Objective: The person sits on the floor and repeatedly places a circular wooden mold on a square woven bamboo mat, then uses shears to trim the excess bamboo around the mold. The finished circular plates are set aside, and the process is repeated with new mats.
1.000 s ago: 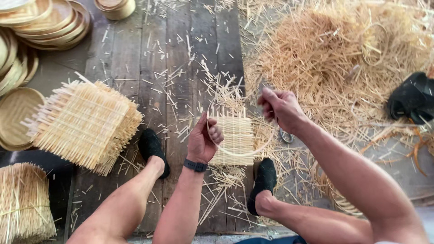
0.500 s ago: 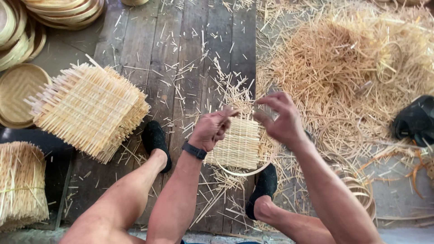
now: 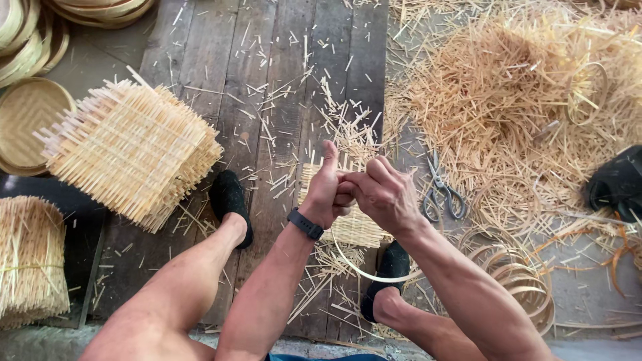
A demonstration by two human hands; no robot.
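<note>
Bamboo mat (image 3: 354, 227) — a small woven square of pale strips — sits in front of us on the wooden floor (image 3: 267, 73), between our two black-shod feet, with a thin curved strip (image 3: 364, 271) bowing out from under its near edge. Our left hand (image 3: 326, 190) and right hand (image 3: 384, 194) meet just above it, knuckles pressed together, both curled tight; the left thumb points straight up, and the fingers of each hand are closed around something at the mat's top edge, though we cannot tell exactly which strip they grip because the hands cover it. A black watch (image 3: 305, 223) wraps our left wrist.

To the left of our left foot (image 3: 231, 204), a thick stack of finished woven squares (image 3: 130, 154) rests tilted on the planks, loose ends bristling on every side. Round shallow trays (image 3: 27, 120) lie beyond it along the left edge, and more are stacked at the top left corner. A bundle of cut sticks (image 3: 30, 261) stands at the lower left.

On the right, a pair of scissors (image 3: 440, 190) lies near our right hand, at the edge of a wide heap of loose offcuts (image 3: 508, 100) that covers much of the ground. Several coiled hoops (image 3: 518, 281) rest beside our right forearm — one more hoop (image 3: 588, 93) sits up in the heap. A black object (image 3: 615, 184) shows at the far right edge.
</note>
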